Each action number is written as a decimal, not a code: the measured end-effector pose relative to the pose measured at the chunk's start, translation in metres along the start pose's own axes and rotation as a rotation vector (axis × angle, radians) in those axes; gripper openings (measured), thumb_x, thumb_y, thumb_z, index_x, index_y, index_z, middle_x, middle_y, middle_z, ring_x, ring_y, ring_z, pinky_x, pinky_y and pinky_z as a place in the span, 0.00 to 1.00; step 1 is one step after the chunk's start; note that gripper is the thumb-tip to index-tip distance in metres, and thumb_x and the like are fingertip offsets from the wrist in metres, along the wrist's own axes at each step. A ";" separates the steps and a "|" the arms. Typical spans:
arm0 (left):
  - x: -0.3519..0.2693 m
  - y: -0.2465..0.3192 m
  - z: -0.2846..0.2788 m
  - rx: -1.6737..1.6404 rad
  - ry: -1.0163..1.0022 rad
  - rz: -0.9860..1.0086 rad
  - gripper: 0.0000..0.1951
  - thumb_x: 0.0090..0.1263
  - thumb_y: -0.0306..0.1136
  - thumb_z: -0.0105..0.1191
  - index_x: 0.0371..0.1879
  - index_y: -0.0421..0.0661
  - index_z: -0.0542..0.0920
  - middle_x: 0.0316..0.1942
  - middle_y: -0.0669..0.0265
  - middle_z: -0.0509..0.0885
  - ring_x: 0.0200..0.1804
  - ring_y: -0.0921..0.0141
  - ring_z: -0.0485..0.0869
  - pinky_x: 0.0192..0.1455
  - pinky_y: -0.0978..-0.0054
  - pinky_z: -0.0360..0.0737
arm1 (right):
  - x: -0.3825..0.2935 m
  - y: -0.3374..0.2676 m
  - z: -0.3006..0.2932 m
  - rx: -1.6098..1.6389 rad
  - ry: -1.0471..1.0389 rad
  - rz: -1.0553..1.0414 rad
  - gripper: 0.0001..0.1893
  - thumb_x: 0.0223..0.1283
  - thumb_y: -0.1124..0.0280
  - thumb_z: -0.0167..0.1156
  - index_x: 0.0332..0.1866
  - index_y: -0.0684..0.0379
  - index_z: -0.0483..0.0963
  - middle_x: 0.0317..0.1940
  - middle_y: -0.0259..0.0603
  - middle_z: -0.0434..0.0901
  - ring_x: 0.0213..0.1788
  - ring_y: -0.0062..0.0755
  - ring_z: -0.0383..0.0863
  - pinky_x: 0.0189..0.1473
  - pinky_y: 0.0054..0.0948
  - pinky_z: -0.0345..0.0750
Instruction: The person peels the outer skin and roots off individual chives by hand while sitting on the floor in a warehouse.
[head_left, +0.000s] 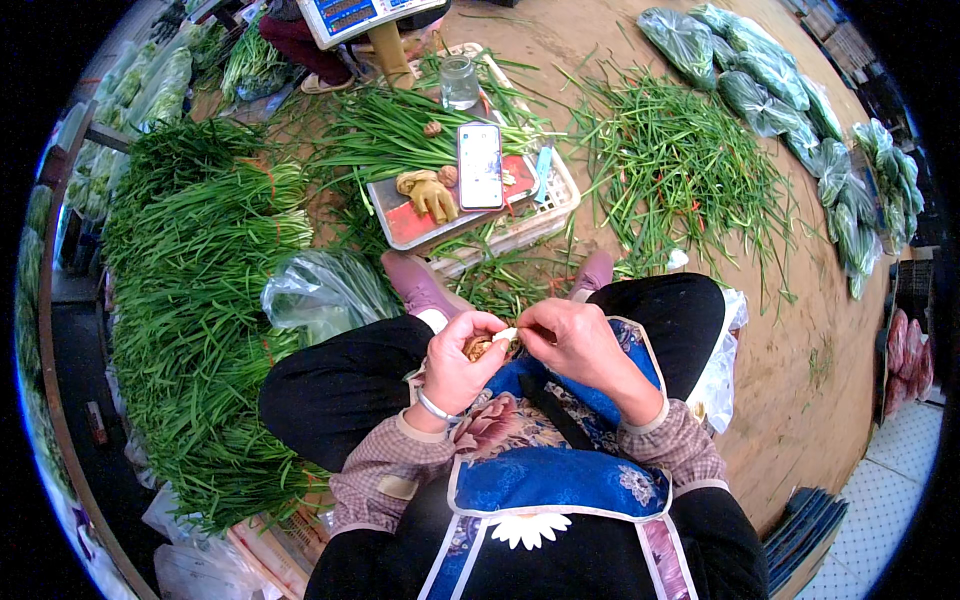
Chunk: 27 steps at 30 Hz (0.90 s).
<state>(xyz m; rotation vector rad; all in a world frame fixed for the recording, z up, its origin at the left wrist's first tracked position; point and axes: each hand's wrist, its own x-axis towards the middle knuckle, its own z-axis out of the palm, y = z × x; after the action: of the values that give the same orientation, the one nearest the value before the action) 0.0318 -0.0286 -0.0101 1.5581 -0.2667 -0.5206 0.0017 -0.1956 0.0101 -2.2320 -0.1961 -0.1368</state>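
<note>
Above my lap, my left hand (461, 360) holds a brown walnut shell piece (478, 346), with a pale piece of walnut kernel (506, 334) at its thumb and fingertip. The fingertips of my right hand (571, 341) pinch the other end of that pale piece. Beyond my knees, a tray with a red surface (421, 225) rests on a white plastic crate (562, 195). On it lie a tan glove (429, 196), a phone (480, 166) with a lit screen, whole walnuts (447, 176) and long green garlic chives (397, 135). A glass jar (459, 84) stands behind them.
Bundled green chives (202, 322) are stacked at the left, beside a clear plastic bag (330, 292). Loose chives (667, 165) cover the floor at the right, with filled plastic bags (757, 75) beyond. A digital scale (360, 19) stands at the top, near another person's leg (304, 45).
</note>
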 end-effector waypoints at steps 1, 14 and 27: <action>0.000 -0.001 0.000 0.033 -0.004 0.007 0.08 0.54 0.21 0.54 0.33 0.39 0.72 0.31 0.67 0.77 0.33 0.81 0.75 0.36 0.86 0.71 | 0.000 0.000 0.000 -0.013 -0.013 0.005 0.04 0.41 0.75 0.58 0.25 0.62 0.72 0.19 0.43 0.74 0.22 0.37 0.75 0.23 0.28 0.71; 0.004 -0.003 -0.007 -0.826 -0.185 -0.221 0.06 0.58 0.23 0.49 0.34 0.39 0.71 0.32 0.61 0.77 0.31 0.73 0.77 0.33 0.80 0.76 | -0.005 0.014 0.002 0.378 -0.112 0.318 0.06 0.43 0.73 0.55 0.26 0.64 0.68 0.20 0.39 0.73 0.23 0.24 0.73 0.27 0.23 0.70; 0.004 -0.007 -0.008 -0.953 -0.173 -0.359 0.05 0.57 0.22 0.49 0.31 0.43 0.68 0.30 0.62 0.76 0.29 0.73 0.77 0.29 0.81 0.77 | -0.001 0.000 0.001 0.393 -0.038 0.228 0.05 0.46 0.73 0.55 0.25 0.64 0.70 0.19 0.39 0.72 0.23 0.25 0.72 0.27 0.23 0.70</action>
<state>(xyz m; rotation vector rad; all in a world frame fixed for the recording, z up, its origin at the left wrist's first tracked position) 0.0386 -0.0230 -0.0174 0.6246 0.1383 -0.9009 0.0012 -0.1950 0.0094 -1.8496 0.0133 0.0646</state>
